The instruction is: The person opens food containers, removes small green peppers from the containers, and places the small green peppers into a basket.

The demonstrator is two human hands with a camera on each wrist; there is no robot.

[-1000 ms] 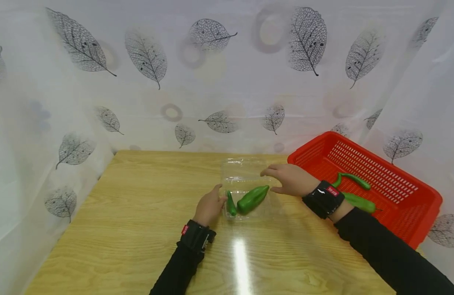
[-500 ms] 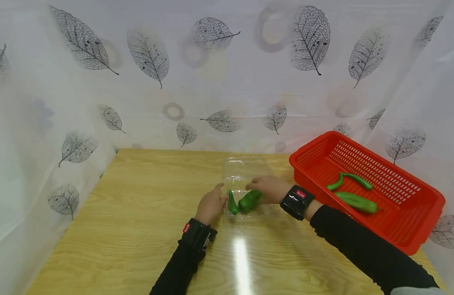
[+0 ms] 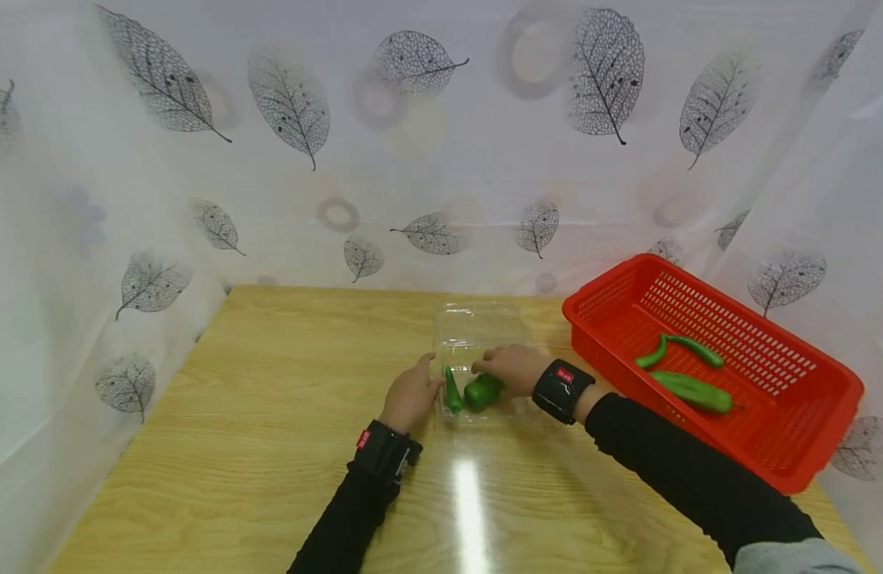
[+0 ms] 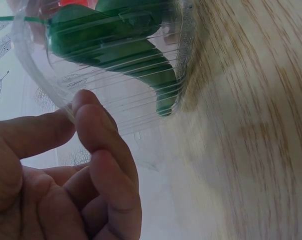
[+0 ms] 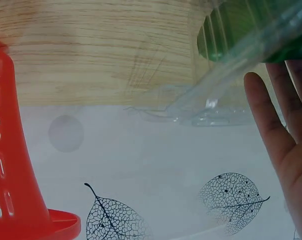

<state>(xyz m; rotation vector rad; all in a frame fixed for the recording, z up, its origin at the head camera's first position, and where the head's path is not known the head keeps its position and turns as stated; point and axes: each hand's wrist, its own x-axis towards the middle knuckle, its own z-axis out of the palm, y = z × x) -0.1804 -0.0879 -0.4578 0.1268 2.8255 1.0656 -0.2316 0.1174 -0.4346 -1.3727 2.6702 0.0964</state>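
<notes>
A clear plastic clamshell box lies on the table with its lid folded back. Along its left side sits a slim green chili pepper, close to the ribbed wall in the left wrist view. My left hand pinches the left rim between thumb and fingers. Beside the chili lies a fat green pepper, its right end covered by my right hand. That hand reaches in from the right and holds the pepper, fingers bent over it. In the right wrist view its fingertips are right at the pepper.
A red plastic basket stands to the right, holding thin green chilies and a larger light green pepper. The wooden table ends at a curtain with leaf prints behind.
My right hand has moved left and down from the box's right rim onto the fat pepper, which has shifted under it. My left hand keeps its place on the rim.
</notes>
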